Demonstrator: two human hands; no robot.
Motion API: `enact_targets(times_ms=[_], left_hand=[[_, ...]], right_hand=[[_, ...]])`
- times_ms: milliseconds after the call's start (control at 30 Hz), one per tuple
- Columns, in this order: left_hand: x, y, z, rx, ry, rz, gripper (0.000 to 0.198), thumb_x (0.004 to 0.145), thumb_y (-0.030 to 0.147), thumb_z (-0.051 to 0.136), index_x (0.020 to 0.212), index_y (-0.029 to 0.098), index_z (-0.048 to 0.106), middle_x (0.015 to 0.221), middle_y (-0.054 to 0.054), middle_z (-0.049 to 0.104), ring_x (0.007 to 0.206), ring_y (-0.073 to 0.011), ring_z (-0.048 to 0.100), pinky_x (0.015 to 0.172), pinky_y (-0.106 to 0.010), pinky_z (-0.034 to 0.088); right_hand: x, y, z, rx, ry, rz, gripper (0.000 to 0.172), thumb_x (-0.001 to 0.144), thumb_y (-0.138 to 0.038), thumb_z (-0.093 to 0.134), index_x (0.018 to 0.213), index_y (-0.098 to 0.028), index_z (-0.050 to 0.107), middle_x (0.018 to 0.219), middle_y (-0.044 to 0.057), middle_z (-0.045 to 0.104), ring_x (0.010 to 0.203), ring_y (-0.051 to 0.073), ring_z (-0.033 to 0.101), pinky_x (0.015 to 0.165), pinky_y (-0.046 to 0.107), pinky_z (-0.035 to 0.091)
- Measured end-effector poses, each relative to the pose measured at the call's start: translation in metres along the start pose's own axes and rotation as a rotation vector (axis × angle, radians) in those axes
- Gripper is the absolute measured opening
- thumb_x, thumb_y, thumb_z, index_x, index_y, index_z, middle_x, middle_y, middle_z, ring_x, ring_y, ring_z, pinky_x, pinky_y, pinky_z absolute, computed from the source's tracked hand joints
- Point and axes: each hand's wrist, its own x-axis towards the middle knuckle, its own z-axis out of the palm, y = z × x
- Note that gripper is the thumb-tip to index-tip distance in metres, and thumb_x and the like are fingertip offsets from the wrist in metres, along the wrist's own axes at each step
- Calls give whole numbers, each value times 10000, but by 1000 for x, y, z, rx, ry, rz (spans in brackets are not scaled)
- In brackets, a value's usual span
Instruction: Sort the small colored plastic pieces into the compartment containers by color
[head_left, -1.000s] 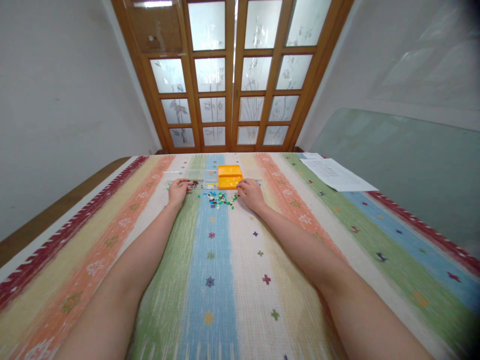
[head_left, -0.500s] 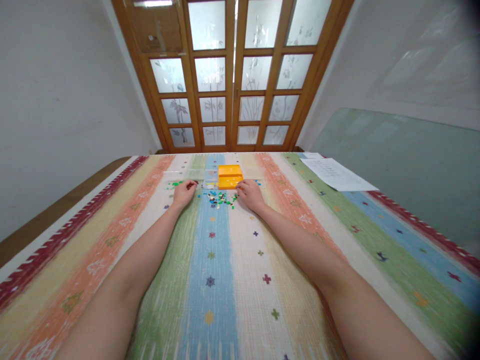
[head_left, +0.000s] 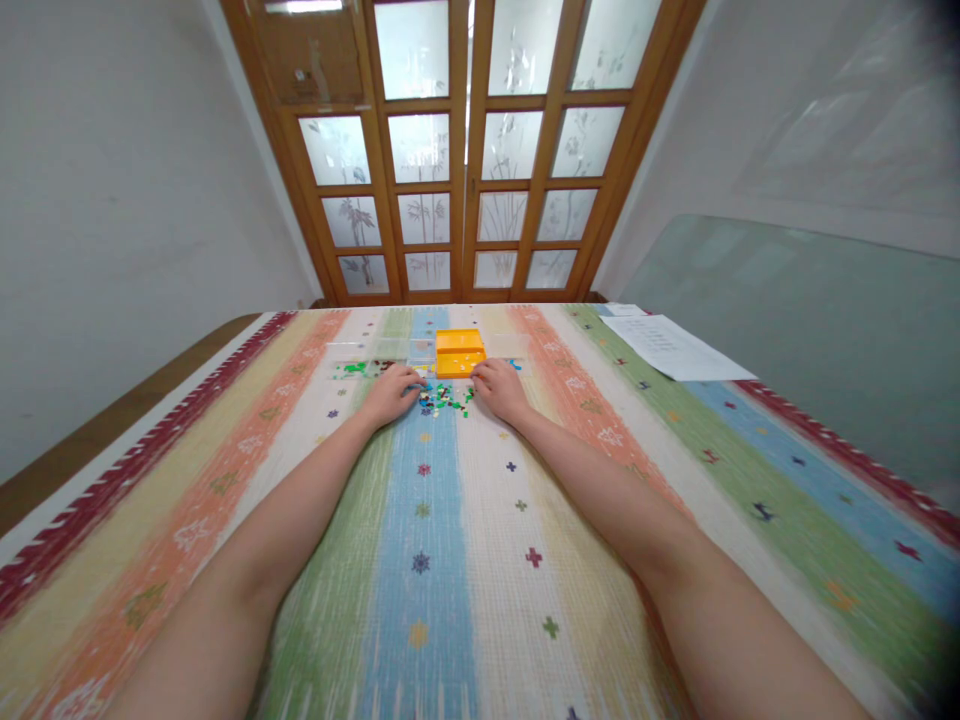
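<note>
A small heap of tiny coloured pieces (head_left: 444, 398) lies on the striped cloth (head_left: 450, 560) far ahead of me. My left hand (head_left: 396, 388) rests at the heap's left edge, fingers curled down onto the pieces. My right hand (head_left: 499, 385) rests at the heap's right edge, fingers bent, just below the yellow tray (head_left: 459, 353). What either hand grips is too small to make out. A clear compartment box (head_left: 371, 358) with green pieces lies left of the tray.
A sheet of paper (head_left: 670, 347) lies at the far right of the cloth. A glass pane (head_left: 810, 320) leans along the right wall. Wooden glazed doors (head_left: 465, 150) stand behind the table. The table's left edge (head_left: 112, 430) shows bare wood.
My left hand has slid right from the clear box to the heap's left edge, uncovering the green pieces. My right hand has hardly moved.
</note>
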Motion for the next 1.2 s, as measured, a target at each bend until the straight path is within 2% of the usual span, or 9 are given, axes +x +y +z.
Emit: enact_targets(times_ms=[167, 533, 800, 1200], left_hand=[[3, 15, 3, 11, -63, 88, 288, 940, 206, 560, 1113, 249, 786, 1107, -93, 706, 1081, -262, 602, 1016, -441, 464], [2, 31, -8, -73, -140, 155, 179, 871, 222, 630, 970, 237, 778, 1072, -82, 684, 1072, -260, 605, 1030, -424, 459], [3, 31, -9, -44, -147, 168, 151, 854, 223, 649, 972, 235, 742, 1044, -77, 679, 1057, -260, 605, 994, -406, 467], [2, 31, -10, -59, -163, 189, 160, 903, 270, 648, 996, 251, 776, 1078, -81, 685, 1075, -259, 609, 1015, -413, 460]], right_hand=[[0, 0, 1, -5, -5, 4, 185, 977, -228, 578, 971, -210, 763, 1069, 101, 719, 1040, 264, 600, 951, 398, 438], [0, 0, 1, 1, -6, 1, 192, 974, -233, 578, 969, -213, 769, 1060, 101, 724, 1039, 266, 603, 951, 406, 439], [0, -1, 0, 0, -11, -13, 184, 971, -217, 581, 972, -208, 765, 1063, 96, 725, 1051, 262, 603, 958, 399, 440], [0, -2, -2, 3, -21, -16, 197, 973, -216, 575, 965, -211, 771, 1058, 103, 721, 1041, 263, 602, 955, 401, 444]])
